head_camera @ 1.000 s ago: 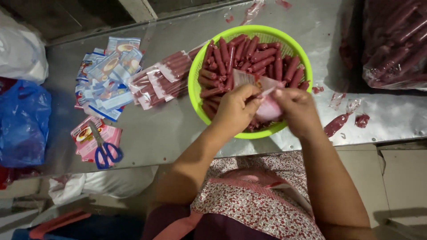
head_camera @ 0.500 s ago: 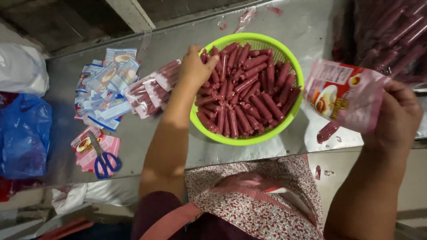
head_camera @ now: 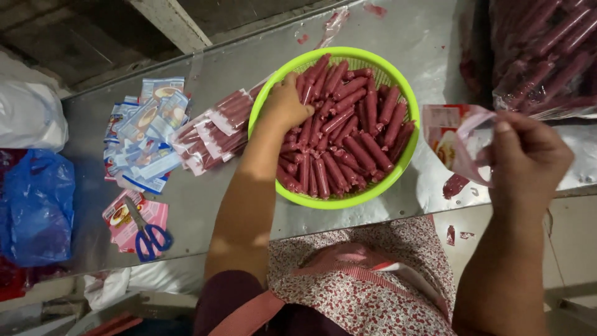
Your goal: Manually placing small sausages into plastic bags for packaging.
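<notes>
A lime-green round basket [head_camera: 407,158] full of red sausage sticks [head_camera: 364,134] sits on a steel table [head_camera: 205,205]. My left hand [head_camera: 287,102] reaches into the basket's left side, its fingers curled around a few sausages. Off to the right of the basket, my right hand [head_camera: 525,158] pinches an empty pink-and-red plastic pouch [head_camera: 451,140] above the table edge.
Filled pouches of sausages [head_camera: 214,130] lie left of the basket, beside a pile of blue-white empty pouches [head_camera: 146,134]. Blue-handled scissors [head_camera: 148,236] rest on pink pouches at the front left. A clear bag of sausages [head_camera: 547,56] sits at the far right. A blue bag [head_camera: 34,205] hangs at the left.
Both hands were together over the basket's near rim. My left hand then went into the sausages at the basket's left, and my right hand carried the pouch off to the right.
</notes>
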